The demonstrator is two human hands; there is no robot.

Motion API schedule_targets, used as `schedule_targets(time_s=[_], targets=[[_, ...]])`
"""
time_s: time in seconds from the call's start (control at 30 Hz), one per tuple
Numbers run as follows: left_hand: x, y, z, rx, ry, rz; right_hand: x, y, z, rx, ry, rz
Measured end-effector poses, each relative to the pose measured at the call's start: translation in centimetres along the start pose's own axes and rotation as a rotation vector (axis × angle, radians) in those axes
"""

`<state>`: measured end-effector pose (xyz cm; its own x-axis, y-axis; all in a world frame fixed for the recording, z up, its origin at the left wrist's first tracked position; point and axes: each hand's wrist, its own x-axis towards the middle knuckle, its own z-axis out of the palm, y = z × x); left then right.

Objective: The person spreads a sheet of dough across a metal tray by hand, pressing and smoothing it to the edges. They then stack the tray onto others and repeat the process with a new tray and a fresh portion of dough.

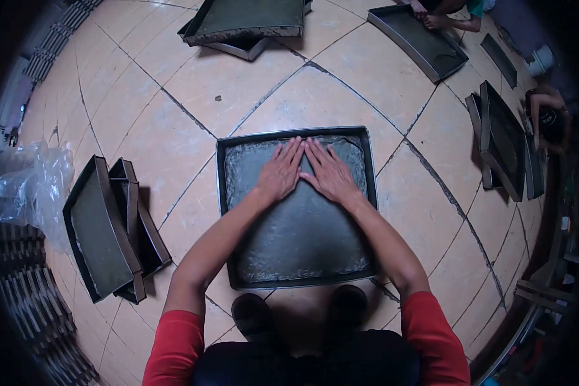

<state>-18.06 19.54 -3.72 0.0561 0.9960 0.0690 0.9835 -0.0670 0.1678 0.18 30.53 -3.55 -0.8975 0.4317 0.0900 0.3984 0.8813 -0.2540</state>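
Observation:
On the floor in front of my feet lies a rectangular dark metal tray [373,193] with low walls. A smooth, dark grey-green layer [296,238] fills its bottom, wrinkled along the edges. Both palms press flat on this layer near the tray's far side. My left hand [280,172] has its fingers stretched out and pointing away from me. Beside it, my right hand [328,172] lies the same way, and the two hands meet at the fingertips. Neither hand grips anything.
Stacked trays stand on the tiled floor at left [100,225], far [248,19] and right [502,141]. Another person's hands [434,19] rest at a far-right tray [418,45]; a second person [548,119] is at right. Clear plastic [35,186] lies left.

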Motion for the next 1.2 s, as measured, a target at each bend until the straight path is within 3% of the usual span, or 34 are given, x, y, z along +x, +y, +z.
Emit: schedule_targets(time_s=[0.03,0.13,0.23,0.33,0.43,0.63,0.77,0.87,1.0,1.1,1.2], targets=[[0.4,-0.4,0.4,0.108,-0.038,0.029,0.5,0.5,0.4,-0.062,-0.017,-0.013],[0.2,-1.0,1.0,-0.08,-0.073,-0.032,0.3,1.4,1.1,-0.079,0.02,-0.039],[0.1,-1.3,0.9,-0.072,-0.079,-0.022,0.5,1.8,-0.1,-0.04,-0.079,-0.02],[-0.4,-1.5,0.1,-0.109,-0.056,-0.029,2.0,2.1,-3.2,0.204,-0.291,0.119],[-3.1,-3.2,0.7,-0.061,-0.056,-0.11,-0.7,3.6,-1.1,-0.064,-0.11,0.039],[-4.1,-3.8,-0.9,-0.088,-0.043,-0.166,0.8,2.7,-4.7,0.17,-0.214,0.207],[-5.3,-4.9,-0.5,-0.07,-0.051,-0.256,-1.7,3.7,-1.3,-0.141,-0.128,0.149],[-5.5,-4.5,-1.8,-0.118,-0.089,-0.318,0.6,2.4,-5.8,0.27,-0.313,0.407],[-7.0,-5.0,-1.4,-0.028,-0.153,-0.423,-0.7,3.5,-2.9,-0.108,-0.216,0.3],[-6.0,-4.8,-2.7,-0.188,-0.174,-0.543,0.5,4.1,-5.2,0.225,-0.331,0.462],[-6.7,-4.8,-1.4,-0.09,-0.201,-0.601,-0.2,4.0,-2.9,0.017,-0.293,0.453]])
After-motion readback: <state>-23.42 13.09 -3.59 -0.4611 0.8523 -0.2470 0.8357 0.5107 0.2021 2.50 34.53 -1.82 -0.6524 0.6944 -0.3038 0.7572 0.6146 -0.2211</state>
